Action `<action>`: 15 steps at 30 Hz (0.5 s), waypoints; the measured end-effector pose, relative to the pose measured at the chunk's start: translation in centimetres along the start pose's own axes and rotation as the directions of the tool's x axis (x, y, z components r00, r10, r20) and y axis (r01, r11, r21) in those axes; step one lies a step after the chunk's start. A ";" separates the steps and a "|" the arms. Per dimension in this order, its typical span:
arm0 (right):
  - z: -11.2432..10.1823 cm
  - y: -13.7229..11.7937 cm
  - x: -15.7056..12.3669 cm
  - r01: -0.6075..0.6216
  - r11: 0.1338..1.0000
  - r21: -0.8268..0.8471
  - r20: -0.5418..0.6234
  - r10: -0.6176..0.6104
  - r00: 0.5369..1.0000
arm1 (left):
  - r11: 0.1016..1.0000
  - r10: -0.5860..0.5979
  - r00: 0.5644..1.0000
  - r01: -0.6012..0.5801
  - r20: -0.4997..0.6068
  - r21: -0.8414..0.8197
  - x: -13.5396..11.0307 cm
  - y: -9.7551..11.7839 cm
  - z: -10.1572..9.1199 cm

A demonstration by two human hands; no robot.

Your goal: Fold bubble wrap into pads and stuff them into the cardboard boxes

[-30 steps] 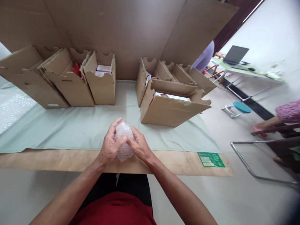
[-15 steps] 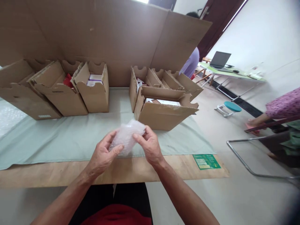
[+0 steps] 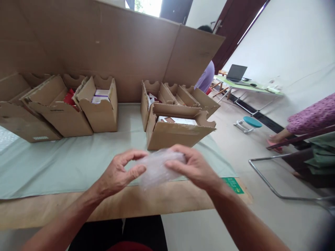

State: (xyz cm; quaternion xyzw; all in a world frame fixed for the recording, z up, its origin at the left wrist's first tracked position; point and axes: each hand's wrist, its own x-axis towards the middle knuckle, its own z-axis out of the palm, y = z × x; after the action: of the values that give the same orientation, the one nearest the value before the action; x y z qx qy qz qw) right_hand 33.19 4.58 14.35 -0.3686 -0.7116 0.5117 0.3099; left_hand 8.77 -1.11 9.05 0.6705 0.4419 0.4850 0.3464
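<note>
A bubble-wrapped bundle (image 3: 156, 168), clear and blurred by motion, lies crosswise between both hands above the table's near edge. My left hand (image 3: 119, 172) curls its thumb and fingers around the bundle's left end. My right hand (image 3: 192, 166) grips the right end from above, fingers closed on the wrap. What is inside the wrap cannot be made out. An open cardboard box (image 3: 176, 130) with flat packets inside stands just beyond the hands.
The table (image 3: 65, 164) has a pale green cloth and a brown front strip with a green label (image 3: 233, 184). Open cardboard boxes (image 3: 98, 104) line the back before a tall cardboard screen. Other people, a stool (image 3: 250, 122), chair frame and laptop are at the right.
The bundle has turned from upright to crosswise and moved right. My right hand shifted right and over its end; my left hand stayed at its left end. The view tilted up.
</note>
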 end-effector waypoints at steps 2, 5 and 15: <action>-2.7 -1.7 0.8 0.137 0.989 -0.052 -0.281 -0.146 0.949 | 0.979 0.163 0.982 -0.149 -0.099 0.138 2.4 0.8 -0.4; -6.1 -3.4 3.8 0.320 0.901 -0.294 -0.607 -0.435 0.665 | 0.866 0.370 0.921 -0.294 -0.124 0.405 6.7 0.9 0.0; -7.5 -1.5 11.9 -0.187 0.851 -0.491 -0.317 0.026 0.948 | 0.696 0.532 0.840 -0.361 -0.107 0.621 10.7 -2.6 2.6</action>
State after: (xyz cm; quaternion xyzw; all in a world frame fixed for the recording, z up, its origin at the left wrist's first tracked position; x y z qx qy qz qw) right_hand 32.62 18.06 18.66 -0.5501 -0.7452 0.2577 0.2749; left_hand 12.09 9.71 9.62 0.7554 0.4335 0.4865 -0.0693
